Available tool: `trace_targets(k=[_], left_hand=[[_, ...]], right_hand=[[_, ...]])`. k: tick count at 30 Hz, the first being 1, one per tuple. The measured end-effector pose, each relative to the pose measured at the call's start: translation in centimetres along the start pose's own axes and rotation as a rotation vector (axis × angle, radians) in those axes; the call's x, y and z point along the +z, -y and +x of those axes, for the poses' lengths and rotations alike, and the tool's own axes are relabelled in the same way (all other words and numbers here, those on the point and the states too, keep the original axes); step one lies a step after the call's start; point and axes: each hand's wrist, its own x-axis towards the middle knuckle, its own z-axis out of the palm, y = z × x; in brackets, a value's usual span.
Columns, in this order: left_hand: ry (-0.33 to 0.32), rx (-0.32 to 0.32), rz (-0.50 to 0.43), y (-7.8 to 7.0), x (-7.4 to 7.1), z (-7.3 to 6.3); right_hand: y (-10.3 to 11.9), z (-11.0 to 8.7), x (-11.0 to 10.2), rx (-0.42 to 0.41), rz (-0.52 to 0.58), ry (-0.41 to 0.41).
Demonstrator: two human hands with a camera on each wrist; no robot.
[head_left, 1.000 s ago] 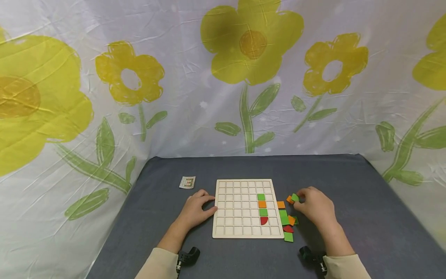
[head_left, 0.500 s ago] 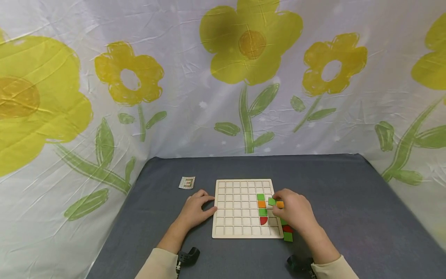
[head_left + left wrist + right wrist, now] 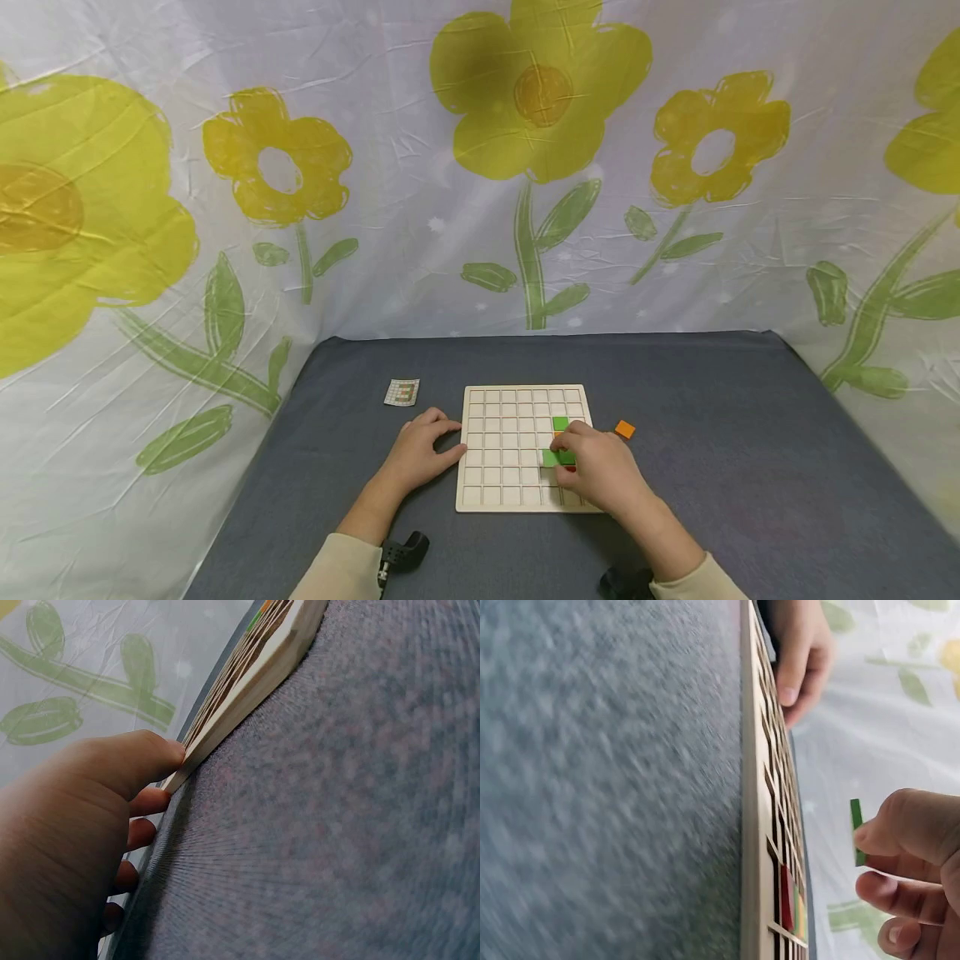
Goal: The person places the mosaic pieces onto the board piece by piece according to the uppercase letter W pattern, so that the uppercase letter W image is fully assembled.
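Observation:
A pale wooden grid board [image 3: 498, 479] lies on the dark cloth. The left hand [image 3: 426, 446] rests at its left edge; the left wrist view shows the thumb [image 3: 161, 756] touching the rim. Over the board's right part, the right hand [image 3: 606, 471] pinches a small green square tile [image 3: 857, 832] between thumb and fingers, held above the surface in the right wrist view. Another green tile [image 3: 560, 422] sits in a cell near the right side. A red tile [image 3: 786, 896] lies in the grid, mostly covered by the hand in the head view.
One loose orange tile [image 3: 625, 429] lies on the cloth right of the board; the right hand and forearm hide the other loose tiles. A small card with a grid pattern [image 3: 402, 392] lies beyond the left hand. A flowered curtain [image 3: 420, 275] hangs behind the table.
The right hand has brought the green tile left from beside the board to above its cells, uncovering the loose orange tile. The left hand stays at the board's edge.

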Motion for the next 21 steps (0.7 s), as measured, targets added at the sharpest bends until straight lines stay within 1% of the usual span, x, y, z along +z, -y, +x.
trace_targets(k=[2,4,8,11,13,17,21], left_hand=[[0.001,0.002,0.002,0.1,0.1,0.0],[0.000,0.002,0.002,0.1,0.1,0.0],[-0.009,0.002,0.006,0.1,0.2,0.1],[-0.009,0.000,0.010,0.1,0.2,0.1],[-0.006,-0.002,0.012,0.1,0.2,0.1],[-0.012,0.000,0.013,0.1,0.2,0.1],[-0.016,0.001,0.017,0.0,0.2,0.1]], right_hand=[[0.2,-0.1,0.2,-0.030,-0.003,0.003],[0.4,-0.2,0.4,-0.041,0.003,0.024],[0.7,-0.3,0.8,-0.016,0.015,0.107],[0.8,-0.4,1.1,0.002,0.018,0.141],[0.7,-0.5,1.2,0.002,0.016,0.139],[0.5,-0.6,1.4,0.006,-0.016,0.109],[0.4,-0.5,1.4,0.026,-0.037,0.103]])
